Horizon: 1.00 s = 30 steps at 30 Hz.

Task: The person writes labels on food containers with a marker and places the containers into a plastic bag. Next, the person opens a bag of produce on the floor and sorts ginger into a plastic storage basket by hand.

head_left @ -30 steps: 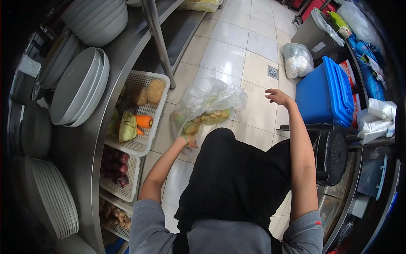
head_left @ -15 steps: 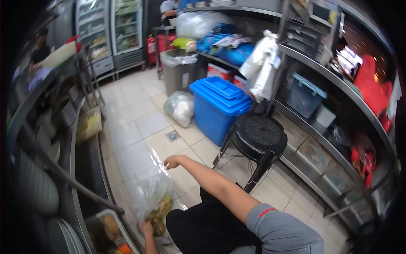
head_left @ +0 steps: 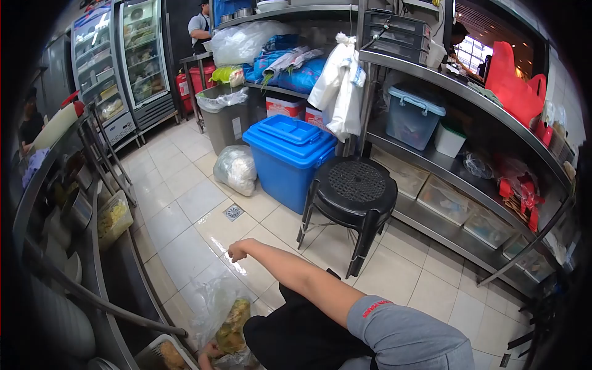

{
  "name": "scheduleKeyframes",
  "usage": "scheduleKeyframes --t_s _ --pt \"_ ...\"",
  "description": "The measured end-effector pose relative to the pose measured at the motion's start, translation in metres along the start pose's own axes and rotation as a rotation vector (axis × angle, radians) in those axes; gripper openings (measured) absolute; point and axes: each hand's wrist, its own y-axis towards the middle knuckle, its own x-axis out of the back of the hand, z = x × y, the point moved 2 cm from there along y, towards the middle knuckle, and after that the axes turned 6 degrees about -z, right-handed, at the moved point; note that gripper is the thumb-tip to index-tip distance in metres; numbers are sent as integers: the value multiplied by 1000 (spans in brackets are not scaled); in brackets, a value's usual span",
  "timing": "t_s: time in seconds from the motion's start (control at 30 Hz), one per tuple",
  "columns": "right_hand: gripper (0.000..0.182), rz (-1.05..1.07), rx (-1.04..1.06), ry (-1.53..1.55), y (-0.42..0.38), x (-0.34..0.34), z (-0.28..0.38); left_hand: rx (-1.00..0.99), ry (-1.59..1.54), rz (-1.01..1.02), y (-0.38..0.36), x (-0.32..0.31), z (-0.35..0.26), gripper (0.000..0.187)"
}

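Observation:
A clear plastic bag (head_left: 213,295) stands low on the left of my legs, with greenish-yellow food pieces (head_left: 234,325) in its lower part. My right hand (head_left: 239,249) is at the bag's upper edge, its fingers pinched together on the thin film. Down at the bag's lower side, my left hand (head_left: 211,353) grips the plastic, partly cut off by the frame's bottom edge. Beside it, a white basket (head_left: 154,351) holds brownish round items (head_left: 172,354).
A black stool (head_left: 354,185) stands ahead, with a blue lidded bin (head_left: 287,160) behind it. Metal shelving (head_left: 468,166) lines the right; a metal rack (head_left: 105,290) is close on the left. A floor drain (head_left: 233,212) lies ahead. Another person (head_left: 200,28) stands at the back.
My view has turned, so the room appears shifted left. My left hand and the bag sit lower in view. Less of the white basket shows. My right hand stays near the bag's top.

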Motion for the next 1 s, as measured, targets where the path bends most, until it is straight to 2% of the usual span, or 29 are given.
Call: scheduleKeyframes --t_s 0.03,0.13,0.2,0.23,0.27,0.3,0.37,0.4,0.43,0.47,0.67,0.77,0.87,0.97,1.0 --pt "49 9 10 -4 2 -3 0 19 -63 10 -13 11 -10 27" --pt "46 12 41 -65 2 -7 6 -66 -133 -127 -43 25 -40 26" --pt "46 44 121 -198 23 -23 -3 -250 -194 -158 -19 -2 -16 23" --pt "47 26 222 -185 22 -28 -2 -340 -237 -238 -25 -7 -23 21" --pt "49 100 199 -214 33 -36 -4 -417 -212 -234 -41 0 -38 21" --pt "50 36 271 -171 31 -33 -4 -359 -175 -261 -26 -12 -26 22" --pt "51 62 266 -158 29 -31 5 -326 -171 -202 -27 -11 -33 35" --pt "51 12 339 -201 25 -29 12 -507 -265 -390 9 -37 -5 38" --pt "50 45 319 -173 16 -24 25 -356 -251 -350 -17 -26 -17 34" --pt "50 69 280 -139 8 -22 34 -220 -234 -295 -47 -5 -54 30" --pt "46 85 316 -168 8 -24 47 55 -357 -720 -26 -32 -54 18" --pt "47 88 322 -146 13 -27 47 106 -404 -723 -30 -30 -53 22" --pt "47 89 302 -143 8 -23 49 -20 -345 -623 -38 -19 -46 20" --pt "46 85 300 -156 11 -22 41 -81 -178 -269 -30 -25 -31 25" --pt "47 66 300 -182 18 -25 33 -102 -90 -286 -36 -24 -38 29"
